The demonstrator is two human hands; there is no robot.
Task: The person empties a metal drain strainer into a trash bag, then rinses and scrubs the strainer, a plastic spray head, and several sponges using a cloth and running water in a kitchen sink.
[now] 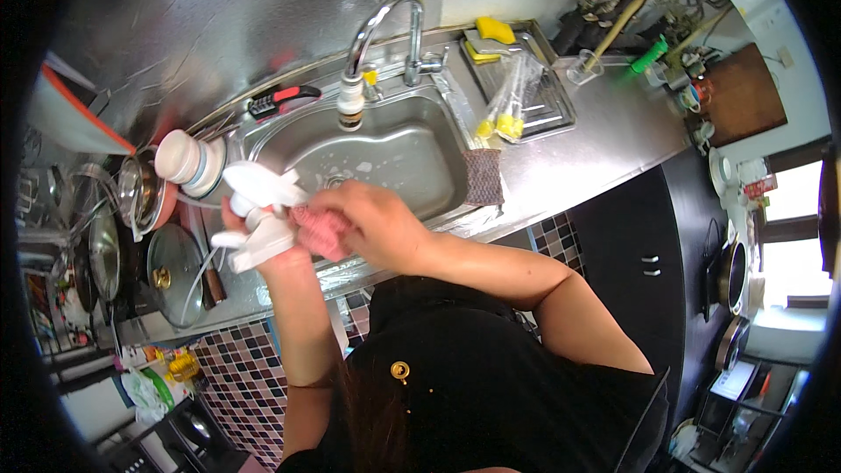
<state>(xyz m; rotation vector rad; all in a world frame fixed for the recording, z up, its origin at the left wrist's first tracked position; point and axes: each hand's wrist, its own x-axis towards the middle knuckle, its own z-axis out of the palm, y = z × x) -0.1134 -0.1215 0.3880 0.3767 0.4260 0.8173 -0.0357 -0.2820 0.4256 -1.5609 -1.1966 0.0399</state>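
At the left front corner of the steel sink (407, 164), my left hand (279, 253) holds a white plastic device (263, 240) with a round head and a thin white cord (197, 282) hanging from it. What the device is I cannot tell. My right hand (374, 223) grips a pink cloth (322, 233) against the device's right side. Part of the left hand is hidden behind the white plastic. The chrome faucet (414, 33) arches over the sink, and a little water lies in the basin.
Stacked white bowls (181, 157), a glass lid (174, 269) and pans crowd the left. A black-and-red tool (286, 100) lies behind the sink. To the right are a brown scouring pad (483, 177), a metal tray (552, 102) and a yellow sponge (494, 30).
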